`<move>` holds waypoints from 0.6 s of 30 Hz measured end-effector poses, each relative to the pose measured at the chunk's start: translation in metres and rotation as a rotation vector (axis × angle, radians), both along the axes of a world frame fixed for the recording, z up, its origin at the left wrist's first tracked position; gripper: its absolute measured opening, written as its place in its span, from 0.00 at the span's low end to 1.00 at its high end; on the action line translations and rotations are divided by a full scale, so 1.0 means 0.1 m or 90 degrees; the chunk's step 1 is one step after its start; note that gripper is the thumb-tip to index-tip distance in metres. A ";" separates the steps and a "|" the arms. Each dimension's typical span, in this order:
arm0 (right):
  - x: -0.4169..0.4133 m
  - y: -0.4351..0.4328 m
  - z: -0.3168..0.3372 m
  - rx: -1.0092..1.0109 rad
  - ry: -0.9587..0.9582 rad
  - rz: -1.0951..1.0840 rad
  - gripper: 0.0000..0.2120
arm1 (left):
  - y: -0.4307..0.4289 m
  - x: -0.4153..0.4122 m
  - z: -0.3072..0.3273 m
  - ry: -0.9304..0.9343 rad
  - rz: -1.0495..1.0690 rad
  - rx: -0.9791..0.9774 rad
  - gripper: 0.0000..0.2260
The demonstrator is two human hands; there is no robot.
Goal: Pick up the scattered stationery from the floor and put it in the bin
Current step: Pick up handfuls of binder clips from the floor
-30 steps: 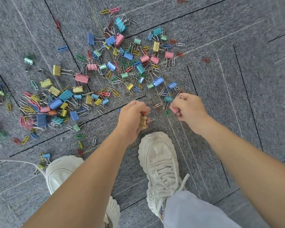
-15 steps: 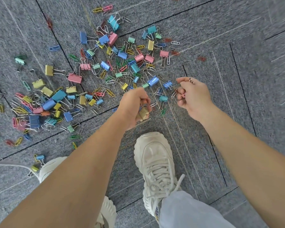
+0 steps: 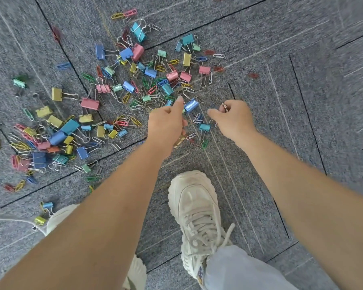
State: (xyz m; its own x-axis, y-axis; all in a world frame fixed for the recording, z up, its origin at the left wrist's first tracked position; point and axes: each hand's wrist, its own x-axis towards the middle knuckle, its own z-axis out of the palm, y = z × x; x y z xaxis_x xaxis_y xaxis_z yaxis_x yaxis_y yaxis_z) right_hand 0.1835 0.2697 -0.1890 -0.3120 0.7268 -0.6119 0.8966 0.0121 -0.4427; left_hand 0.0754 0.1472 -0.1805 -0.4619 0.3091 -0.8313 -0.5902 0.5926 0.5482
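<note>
Place: an office-type interior is suggested, though this cannot be settled for certain.
Floor: grey carpet tiles (image 3: 260, 49) of the commercial kind are laid, with the pile turned in alternating directions from tile to tile.
Joints: dark seams (image 3: 306, 113) are seen between the tiles, so that a squared grid is formed.
Supplies: coloured binder clips (image 3: 90, 104) and paper clips (image 3: 136, 122), ordinary office stock, are scattered over the carpet in great number.
Cabling: a white cable (image 3: 11, 217) is run across the floor at the lower left.
Footwear: cream trainers (image 3: 194, 206) are worn on the carpet.
</note>
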 end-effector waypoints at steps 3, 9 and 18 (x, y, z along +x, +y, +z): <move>0.09 0.00 0.05 -0.061 0.090 -0.126 0.14 | 0.00 0.00 -0.10 0.158 -0.143 -0.040 0.15; 0.17 -0.12 0.14 -0.256 0.210 -0.343 0.05 | 0.13 -0.08 -0.10 0.302 -0.406 -0.203 0.13; 0.12 -0.22 0.18 -0.422 0.259 -0.501 0.05 | 0.26 -0.09 -0.10 0.372 -0.549 -0.279 0.16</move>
State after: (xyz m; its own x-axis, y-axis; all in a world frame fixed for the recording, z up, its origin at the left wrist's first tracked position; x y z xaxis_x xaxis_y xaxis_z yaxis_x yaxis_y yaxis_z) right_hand 0.1959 0.2475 -0.1708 -0.1728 0.3762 -0.9103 0.3362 -0.8462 -0.4135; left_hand 0.0663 0.1732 -0.1907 -0.5887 0.4482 -0.6728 0.3879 0.8868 0.2513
